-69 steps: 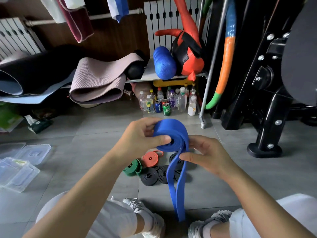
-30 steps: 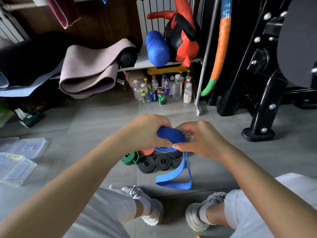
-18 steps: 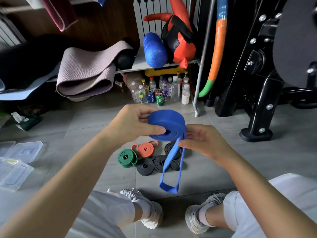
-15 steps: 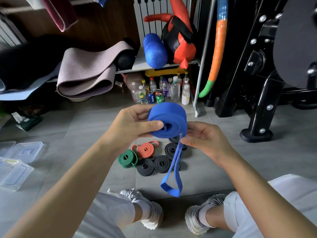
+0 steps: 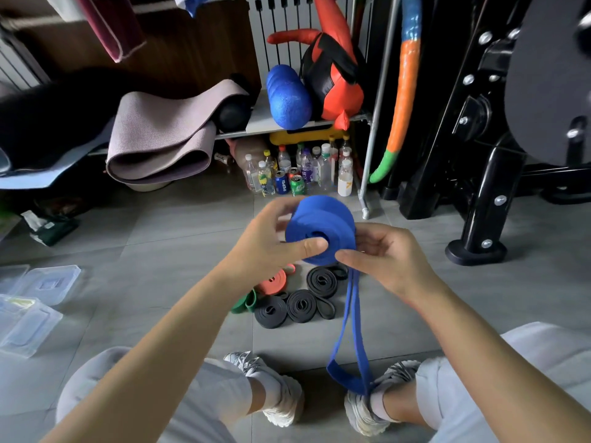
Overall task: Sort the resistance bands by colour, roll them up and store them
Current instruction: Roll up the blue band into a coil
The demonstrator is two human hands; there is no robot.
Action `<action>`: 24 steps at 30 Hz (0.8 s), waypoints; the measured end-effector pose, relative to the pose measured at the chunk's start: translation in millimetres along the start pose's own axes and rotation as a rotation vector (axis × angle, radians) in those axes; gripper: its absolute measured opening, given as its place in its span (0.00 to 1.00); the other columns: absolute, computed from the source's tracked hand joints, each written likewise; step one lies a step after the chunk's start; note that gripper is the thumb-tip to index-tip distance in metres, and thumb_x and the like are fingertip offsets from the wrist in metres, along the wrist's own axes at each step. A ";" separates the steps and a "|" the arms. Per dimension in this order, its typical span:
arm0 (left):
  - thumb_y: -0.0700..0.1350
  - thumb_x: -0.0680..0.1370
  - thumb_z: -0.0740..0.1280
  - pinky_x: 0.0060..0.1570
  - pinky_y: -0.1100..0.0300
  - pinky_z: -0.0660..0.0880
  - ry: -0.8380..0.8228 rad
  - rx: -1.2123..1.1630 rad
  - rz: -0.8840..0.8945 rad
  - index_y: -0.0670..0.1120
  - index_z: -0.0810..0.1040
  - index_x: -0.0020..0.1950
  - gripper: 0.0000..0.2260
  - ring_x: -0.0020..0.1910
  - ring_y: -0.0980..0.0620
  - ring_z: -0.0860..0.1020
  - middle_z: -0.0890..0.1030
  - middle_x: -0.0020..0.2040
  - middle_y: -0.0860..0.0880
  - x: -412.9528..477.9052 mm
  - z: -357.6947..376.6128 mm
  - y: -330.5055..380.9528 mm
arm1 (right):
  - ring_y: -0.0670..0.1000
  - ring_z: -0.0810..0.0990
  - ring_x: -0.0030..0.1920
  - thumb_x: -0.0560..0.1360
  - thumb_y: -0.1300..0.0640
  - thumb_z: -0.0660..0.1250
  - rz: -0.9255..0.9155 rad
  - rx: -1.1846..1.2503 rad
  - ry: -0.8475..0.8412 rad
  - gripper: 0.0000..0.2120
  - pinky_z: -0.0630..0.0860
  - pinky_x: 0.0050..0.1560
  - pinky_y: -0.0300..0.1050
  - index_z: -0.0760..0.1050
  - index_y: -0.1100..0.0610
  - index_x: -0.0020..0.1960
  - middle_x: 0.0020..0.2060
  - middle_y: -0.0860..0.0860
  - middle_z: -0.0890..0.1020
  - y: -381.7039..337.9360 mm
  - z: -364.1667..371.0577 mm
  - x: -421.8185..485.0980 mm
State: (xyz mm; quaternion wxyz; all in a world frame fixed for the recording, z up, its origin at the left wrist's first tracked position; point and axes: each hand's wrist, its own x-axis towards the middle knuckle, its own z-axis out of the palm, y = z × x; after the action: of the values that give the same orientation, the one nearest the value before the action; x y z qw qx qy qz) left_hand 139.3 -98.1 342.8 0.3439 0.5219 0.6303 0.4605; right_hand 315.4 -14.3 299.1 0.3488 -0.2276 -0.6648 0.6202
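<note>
Near our right shoe [image 5: 364, 410] dangles the loose end of the blue band [image 5: 319, 219]. Higher up, our left hand [image 5: 265, 247] pinches its rolled part, thumb on the centre, and our right hand [image 5: 387, 257] curls round its edge. Beyond, black rolls [image 5: 300, 305], an orange roll [image 5: 271, 281] and a green roll [image 5: 244, 302] lie on the floor [image 5: 179, 251].

Blue band [image 5: 319, 223] part-rolled (tail dangling); black bands [image 5: 302, 306] coiled.

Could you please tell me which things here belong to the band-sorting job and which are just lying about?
Job: blue band in left hand and right hand; black rolls; orange roll; green roll; clear boxes, probably for storage.
Lying about: bottles; foam roller; mat; gym machine.
</note>
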 end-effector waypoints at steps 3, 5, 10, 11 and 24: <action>0.56 0.63 0.76 0.58 0.57 0.71 -0.141 0.699 0.200 0.54 0.69 0.67 0.34 0.59 0.55 0.71 0.73 0.60 0.54 4.1 -5.5 16.6 | 0.46 0.84 0.42 0.67 0.67 0.74 0.054 -0.194 -0.108 0.15 0.80 0.43 0.39 0.80 0.50 0.48 0.41 0.45 0.86 -1.9 -3.2 0.7; 0.53 0.68 0.73 0.55 0.54 0.72 -0.259 1.012 0.220 0.54 0.71 0.64 0.26 0.56 0.52 0.73 0.76 0.58 0.53 7.8 -3.8 23.0 | 0.51 0.84 0.43 0.67 0.63 0.75 0.053 -0.345 -0.160 0.14 0.81 0.47 0.49 0.82 0.50 0.49 0.41 0.49 0.86 -1.7 -2.3 0.8; 0.51 0.68 0.74 0.47 0.57 0.72 -0.262 0.899 0.173 0.52 0.77 0.57 0.19 0.44 0.55 0.72 0.79 0.48 0.55 11.4 -9.1 32.9 | 0.49 0.84 0.42 0.66 0.65 0.76 0.025 -0.168 -0.092 0.15 0.80 0.44 0.43 0.80 0.51 0.48 0.40 0.46 0.85 -3.3 -2.1 -3.8; 0.50 0.67 0.75 0.46 0.60 0.71 -0.221 0.801 0.193 0.51 0.78 0.55 0.18 0.43 0.56 0.73 0.79 0.47 0.55 11.0 -11.2 34.0 | 0.46 0.83 0.43 0.64 0.64 0.76 0.021 -0.094 -0.072 0.16 0.78 0.45 0.39 0.80 0.51 0.48 0.41 0.45 0.85 -3.2 -3.3 -4.2; 0.42 0.65 0.73 0.46 0.61 0.77 0.139 -0.329 0.124 0.48 0.76 0.53 0.17 0.45 0.55 0.81 0.83 0.46 0.52 3.4 10.4 0.7 | 0.48 0.83 0.49 0.64 0.61 0.72 -0.064 0.048 0.109 0.16 0.78 0.50 0.42 0.78 0.51 0.50 0.46 0.47 0.85 -7.5 -4.3 7.2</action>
State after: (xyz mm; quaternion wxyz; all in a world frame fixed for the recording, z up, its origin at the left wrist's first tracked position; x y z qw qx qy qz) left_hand 148.4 -92.5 340.1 0.3512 0.4633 0.5356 0.6124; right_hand 314.9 -7.1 307.7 0.4097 -0.2311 -0.6365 0.6113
